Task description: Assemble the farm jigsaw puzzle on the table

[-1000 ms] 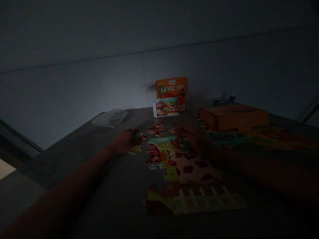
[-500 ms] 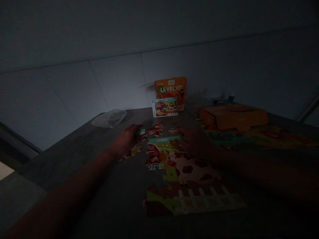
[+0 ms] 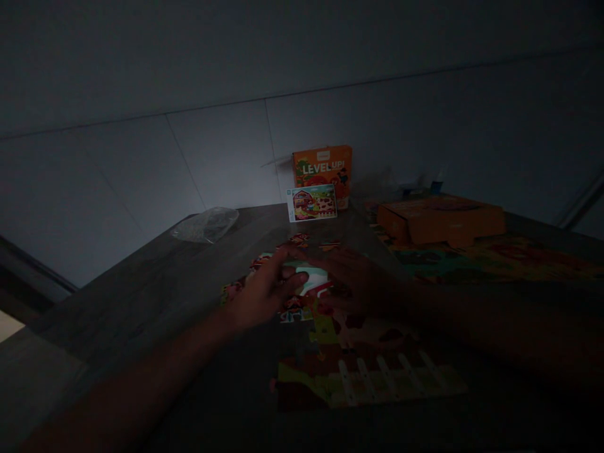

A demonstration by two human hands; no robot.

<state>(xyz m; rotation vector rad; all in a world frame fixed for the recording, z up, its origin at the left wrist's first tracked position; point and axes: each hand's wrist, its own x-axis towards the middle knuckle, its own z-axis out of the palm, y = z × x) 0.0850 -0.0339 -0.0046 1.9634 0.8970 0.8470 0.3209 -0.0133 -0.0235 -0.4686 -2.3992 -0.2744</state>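
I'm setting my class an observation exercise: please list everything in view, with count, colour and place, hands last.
Wall: one, pale grey, behind the table
Table: one, grey, below everything
Upright box: one, orange, far side
Picture card: one, multicoloured, before upright box
Plastic bag: one, clear, far left
Lying box: one, orange, right
Printed sheet: one, multicoloured, under lying box
Small object: one, blue, beyond lying box
Cow puzzle: one, part-built, multicoloured, front centre
Loose pieces: several, multicoloured, beyond and left of cow puzzle
Held piece: one, pale green and red, between hands
Left hand: one, bare, on held piece
Right hand: one, bare, over cow puzzle
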